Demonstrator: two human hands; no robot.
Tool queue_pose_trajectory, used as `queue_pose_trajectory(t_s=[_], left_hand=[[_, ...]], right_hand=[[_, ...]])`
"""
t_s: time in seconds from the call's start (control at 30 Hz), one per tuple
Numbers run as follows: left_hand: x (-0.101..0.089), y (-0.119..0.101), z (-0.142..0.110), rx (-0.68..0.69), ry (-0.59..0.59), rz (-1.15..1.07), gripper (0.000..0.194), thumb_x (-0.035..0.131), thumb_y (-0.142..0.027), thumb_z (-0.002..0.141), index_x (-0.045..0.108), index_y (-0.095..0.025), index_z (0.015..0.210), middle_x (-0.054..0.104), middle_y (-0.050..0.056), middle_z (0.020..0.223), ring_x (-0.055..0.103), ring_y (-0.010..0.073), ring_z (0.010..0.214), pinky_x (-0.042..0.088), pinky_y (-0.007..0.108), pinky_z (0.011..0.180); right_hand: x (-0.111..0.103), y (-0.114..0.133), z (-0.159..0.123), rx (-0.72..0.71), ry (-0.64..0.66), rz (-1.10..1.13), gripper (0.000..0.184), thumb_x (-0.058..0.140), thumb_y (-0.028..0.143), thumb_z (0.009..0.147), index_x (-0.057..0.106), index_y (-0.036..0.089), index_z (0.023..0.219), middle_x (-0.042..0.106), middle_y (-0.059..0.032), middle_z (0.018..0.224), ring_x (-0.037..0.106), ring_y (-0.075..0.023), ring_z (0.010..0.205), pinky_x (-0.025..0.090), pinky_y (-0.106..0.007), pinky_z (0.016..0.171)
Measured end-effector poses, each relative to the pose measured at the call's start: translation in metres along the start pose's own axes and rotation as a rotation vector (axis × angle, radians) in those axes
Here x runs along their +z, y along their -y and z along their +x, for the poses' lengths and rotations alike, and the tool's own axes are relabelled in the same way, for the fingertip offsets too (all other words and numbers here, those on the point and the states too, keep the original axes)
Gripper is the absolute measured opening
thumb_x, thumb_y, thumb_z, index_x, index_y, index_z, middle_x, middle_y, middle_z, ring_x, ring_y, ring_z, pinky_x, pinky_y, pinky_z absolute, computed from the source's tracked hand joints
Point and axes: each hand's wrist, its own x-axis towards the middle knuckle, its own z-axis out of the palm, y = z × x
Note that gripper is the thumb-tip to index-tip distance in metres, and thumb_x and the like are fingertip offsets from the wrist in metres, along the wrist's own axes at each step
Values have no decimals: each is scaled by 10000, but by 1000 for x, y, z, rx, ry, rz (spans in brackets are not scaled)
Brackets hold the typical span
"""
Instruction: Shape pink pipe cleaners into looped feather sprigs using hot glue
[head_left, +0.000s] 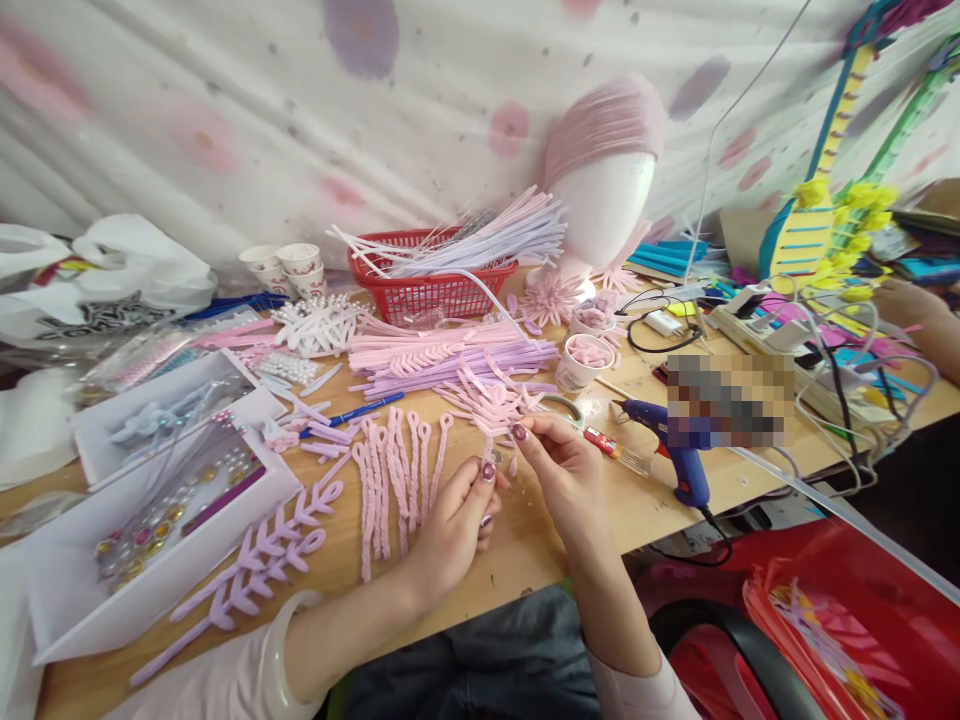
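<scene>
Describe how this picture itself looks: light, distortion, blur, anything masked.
Head view: soft, even light, faint shadows; head view: wide-angle stretching skews the white box at left; head view: a pixelated patch masks an area by the blue glue gun; head view: left hand and right hand fairly clear, the co-worker's hand at far right softer.

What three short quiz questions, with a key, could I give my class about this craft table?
1. What colour is the craft piece held in the left hand? a) green b) pink c) blue
2. True or false: the red basket has sticks in it.
3. Fill in: of the person's two hands, the ____ one is nearer the glue gun.

Key: 1 b; 2 true; 3 right.
</scene>
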Motion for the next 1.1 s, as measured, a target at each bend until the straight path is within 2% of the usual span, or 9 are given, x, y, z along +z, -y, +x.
queue_pose_trajectory(t_s=[0.17, 0.37, 0.6, 0.9, 1.1], left_hand=[[-1, 0, 0, 6, 9, 1, 381, 523, -587, 839, 486, -209, 804, 308, -81, 571, 235, 67, 468, 163, 177, 431], [-1, -1, -1, 13, 11, 17, 370, 509, -572, 856, 487, -208, 797, 307, -79, 568, 237, 68, 472, 173, 177, 434], [-2, -1, -1, 18, 36, 28, 378, 526, -583, 841, 514, -207, 803, 284, -81, 566, 235, 73, 469, 172, 186, 438], [-4, 1, 0, 39, 49, 51, 370, 506, -574, 858, 528, -205, 833, 281, -83, 568, 228, 74, 476, 167, 192, 438], [-2, 0, 0, 29, 39, 13, 350, 503, -550, 870, 514, -205, 817, 273, -85, 557, 219, 71, 473, 161, 190, 441]], right_hand=[[-1, -3, -1, -38, -10, -30, 131, 687, 340, 812, 665, 211, 800, 637, -35, 832, 578, -178, 764, 462, -305, 696], [-3, -4, -2, -28, -4, -107, 165, 670, 367, 828, 668, 202, 816, 645, -46, 823, 567, -168, 688, 459, -307, 638], [-7, 5, 0, -89, 16, -198, 143, 663, 329, 831, 676, 205, 763, 654, -46, 781, 586, -196, 770, 449, -316, 686], [-12, 16, 0, -95, 15, -299, 139, 645, 311, 836, 688, 199, 765, 661, -36, 730, 576, -173, 664, 424, -288, 597], [-14, 15, -1, -102, 11, -320, 152, 647, 331, 844, 689, 201, 777, 672, -36, 742, 592, -179, 687, 436, -302, 630]])
